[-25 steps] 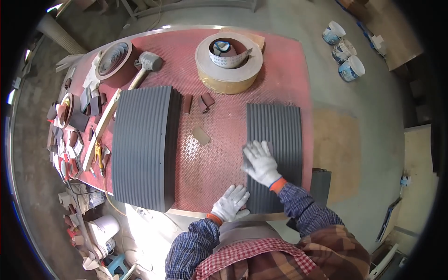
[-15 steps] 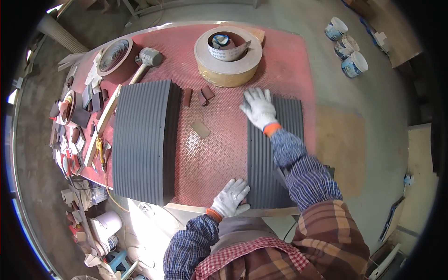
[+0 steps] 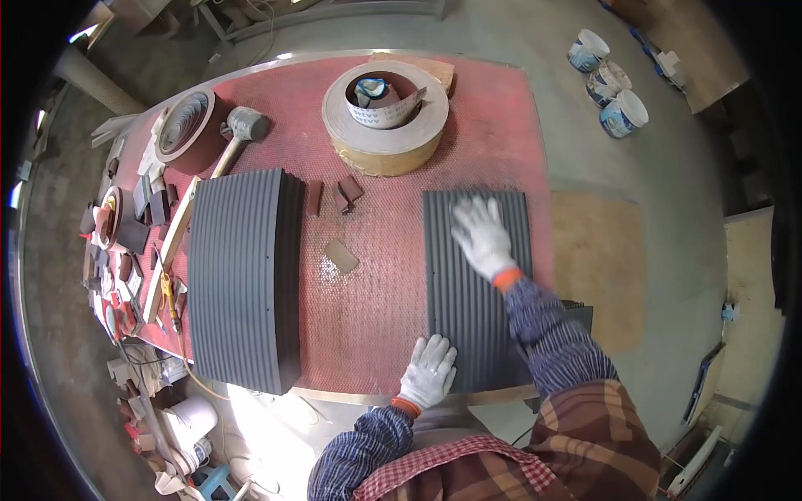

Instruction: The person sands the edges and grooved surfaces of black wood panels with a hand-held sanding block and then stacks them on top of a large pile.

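A dark grey grooved panel [image 3: 451, 292] lies lengthwise on the right part of the red table [image 3: 355, 326]. My right hand [image 3: 483, 238], in a white glove, rests flat over its far half with fingers stretched; motion blurs it a little, and whatever lies under the palm is hidden. At the panel's near left corner is my left hand [image 3: 428, 370], also gloved, its fingers extended along the edge and nothing visible in them. A taller stack of similar grooved panels [image 3: 234, 275] stands to the left.
Between the stacks lie a tan flat piece [image 3: 341, 255] and dark red scraps [image 3: 347, 194]. Farther back are a large abrasive roll [image 3: 384, 157], a mallet [image 3: 248, 125] and a brown roll [image 3: 215, 125]. A wooden strip [image 3: 174, 242] borders clutter; buckets [image 3: 624, 114] stand on the floor.
My right hand has moved from the panel's far left edge onto its grooves, nearer to me. My left hand remains by the near left corner. The whole view has shifted slightly.
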`<state>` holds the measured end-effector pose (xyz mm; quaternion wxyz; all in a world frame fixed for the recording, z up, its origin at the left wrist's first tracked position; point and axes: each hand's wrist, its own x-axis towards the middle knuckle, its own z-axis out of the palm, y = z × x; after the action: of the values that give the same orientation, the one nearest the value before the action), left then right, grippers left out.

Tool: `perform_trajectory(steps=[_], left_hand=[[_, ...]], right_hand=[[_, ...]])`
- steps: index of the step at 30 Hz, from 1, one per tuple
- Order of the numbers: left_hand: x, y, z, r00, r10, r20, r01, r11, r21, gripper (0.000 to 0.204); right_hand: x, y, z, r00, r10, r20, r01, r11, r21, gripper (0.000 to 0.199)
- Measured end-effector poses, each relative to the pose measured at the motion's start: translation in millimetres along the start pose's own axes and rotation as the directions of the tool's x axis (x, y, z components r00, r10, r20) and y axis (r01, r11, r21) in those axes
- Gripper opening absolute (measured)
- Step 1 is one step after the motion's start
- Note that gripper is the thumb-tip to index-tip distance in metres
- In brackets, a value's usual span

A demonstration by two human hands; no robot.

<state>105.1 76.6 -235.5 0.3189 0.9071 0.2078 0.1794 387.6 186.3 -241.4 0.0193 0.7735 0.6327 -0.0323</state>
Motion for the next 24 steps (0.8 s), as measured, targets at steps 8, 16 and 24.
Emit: perform_trajectory(steps=[8,16,24], left_hand=[[1,10,-3,1.0,0.002,-0.027,-0.001,1.0,0.024,0.046],[13,8,-3,0.996,-0.046,0.082,0.05,0.998,-0.049,0.045],[11,13,-1,0.995,-0.05,0.083,0.049,0.999,0.015,0.044]], right_hand=[[-93,-22,-17,0.997,0.026,-0.078,-0.017,0.994,0.109,0.065],[-15,41,-1,0.999,0.016,-0.041,-0.01,0.99,0.138,0.056],[-111,30,-1,0.979,0.107,-0.176,-0.081,0.985,0.151,0.056]])
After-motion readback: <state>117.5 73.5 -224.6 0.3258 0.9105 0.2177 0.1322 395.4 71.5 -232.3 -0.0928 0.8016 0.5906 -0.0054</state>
